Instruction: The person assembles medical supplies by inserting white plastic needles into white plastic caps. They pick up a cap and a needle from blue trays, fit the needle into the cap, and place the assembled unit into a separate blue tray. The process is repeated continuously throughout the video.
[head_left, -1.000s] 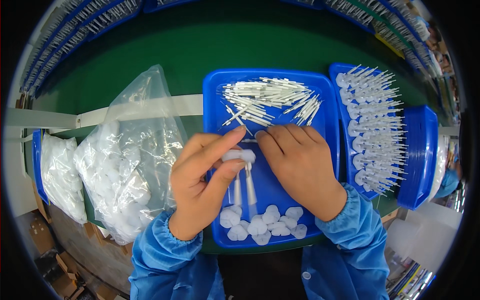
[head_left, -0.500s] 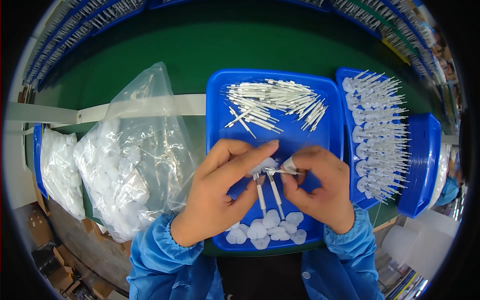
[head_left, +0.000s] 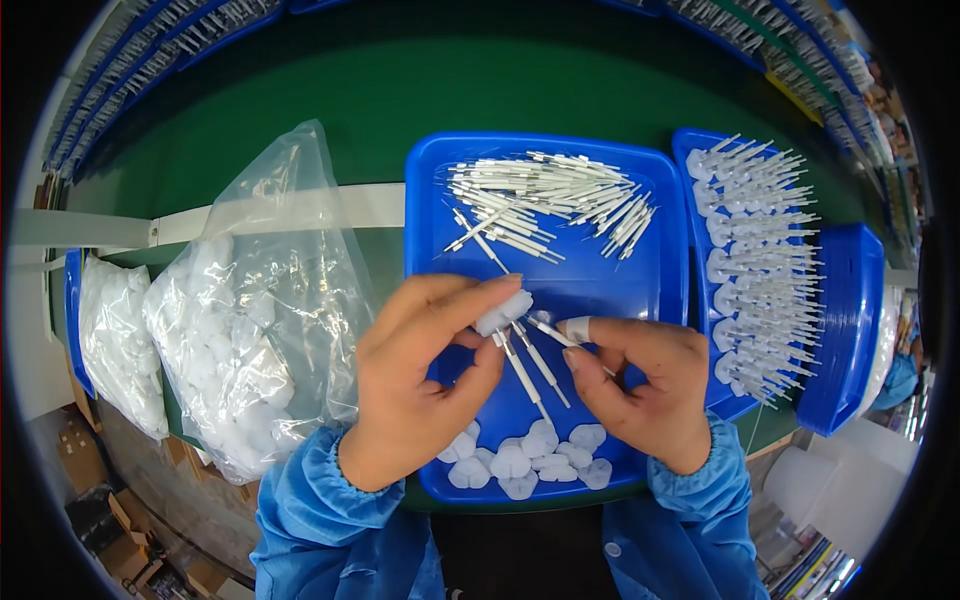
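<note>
My left hand (head_left: 425, 370) pinches a translucent white plastic piece (head_left: 505, 312) between thumb and forefinger, above the blue tray (head_left: 424, 200). Two thin white rods (head_left: 522, 368) with metal ends hang down from that piece. My right hand (head_left: 640, 375), a white wrap on one finger, closes on another white rod (head_left: 555, 332). This rod's tip points at the piece's right edge; whether they touch I cannot tell. Loose white plastic pieces (head_left: 510, 460) lie at the tray's near end. A pile of loose white rods (head_left: 540, 195) fills the far end.
To the right, a blue tray (head_left: 735, 400) holds rows of white pieces with rods attached, beside stacked blue trays (head_left: 850, 330). A clear bag (head_left: 230, 350) of white pieces lies left, with another filled bag (head_left: 120, 340) beyond it. Racks of filled trays (head_left: 150, 70) line the far edge.
Both hands have drawn slightly apart, the left one moving left with the plastic piece. The piece now shows more fully, and the rod in my right hand has tilted, its outer end lower.
</note>
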